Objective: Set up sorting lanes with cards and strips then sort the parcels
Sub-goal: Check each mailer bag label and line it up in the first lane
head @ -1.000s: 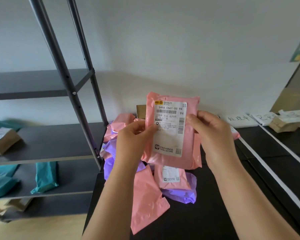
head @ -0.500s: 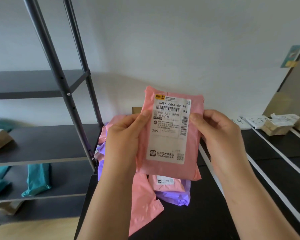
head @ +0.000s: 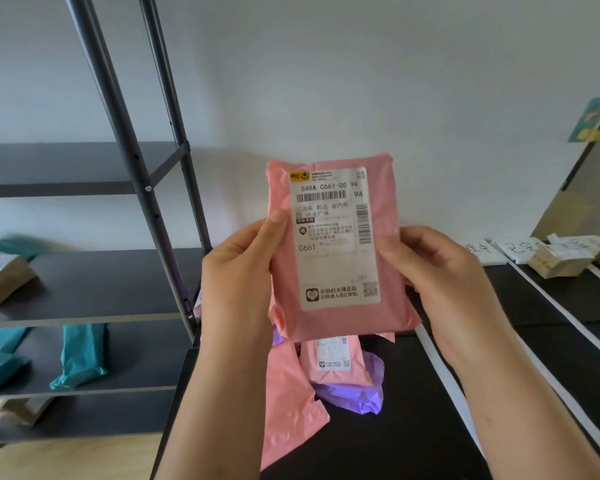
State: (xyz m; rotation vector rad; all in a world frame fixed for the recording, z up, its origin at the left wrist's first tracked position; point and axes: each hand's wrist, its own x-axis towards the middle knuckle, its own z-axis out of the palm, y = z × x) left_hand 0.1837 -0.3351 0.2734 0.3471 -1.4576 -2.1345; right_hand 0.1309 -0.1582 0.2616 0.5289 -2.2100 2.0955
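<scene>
Pink parcel (head: 336,251) held upright above the black table (head: 378,452), label facing me; left hand (head: 239,271) and right hand (head: 440,271) each pinch a side edge. It blocks most of the parcel pile (head: 336,365) behind. White strips (head: 444,372), cards (head: 478,249) to the right; teal bags (head: 82,355) on left shelving (head: 84,282).

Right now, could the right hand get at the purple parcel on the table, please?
Probably not yet: the right hand and left hand both grip the raised pink parcel. The purple parcel lies just below, partly under a second pink parcel; if the right hand let go, nothing else seems to block it.
</scene>
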